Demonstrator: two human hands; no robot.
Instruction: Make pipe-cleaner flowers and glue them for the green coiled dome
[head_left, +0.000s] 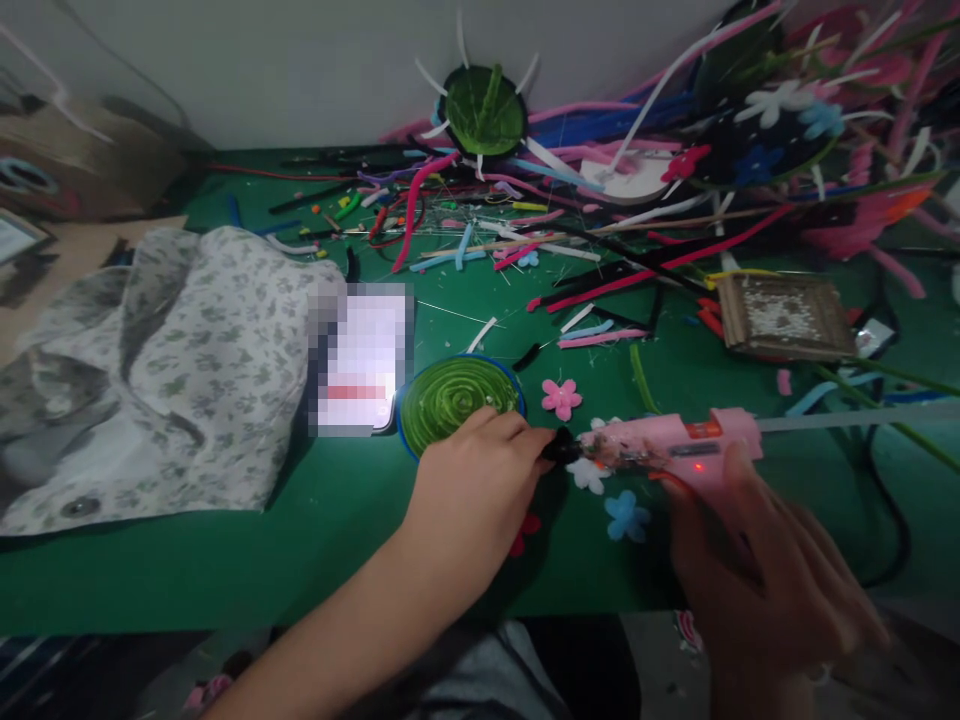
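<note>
A pink glue gun [675, 447] with a small red light glowing on its side is gripped in my right hand [780, 560]. Its nozzle points left and meets a small black piece [562, 447], which my left hand [476, 480] pinches in its fingertips; the exact kind of the piece is unclear. Beneath and behind my left hand lies a round green coil [450, 390] with a blue rim. Around the nozzle are a pink flower [561, 398], a white flower [592, 474] and a blue flower [628, 516]. Part of a red flower [527, 533] shows beside my left wrist.
A lit phone [364, 350] lies left of the coil, beside a patterned cloth bag [217, 350]. A stick-sided frame [786, 315] stands at right. Pipe cleaners and scraps litter the green table's back, with another green disc [484, 115] by the wall. A black cord [904, 520] curves at right.
</note>
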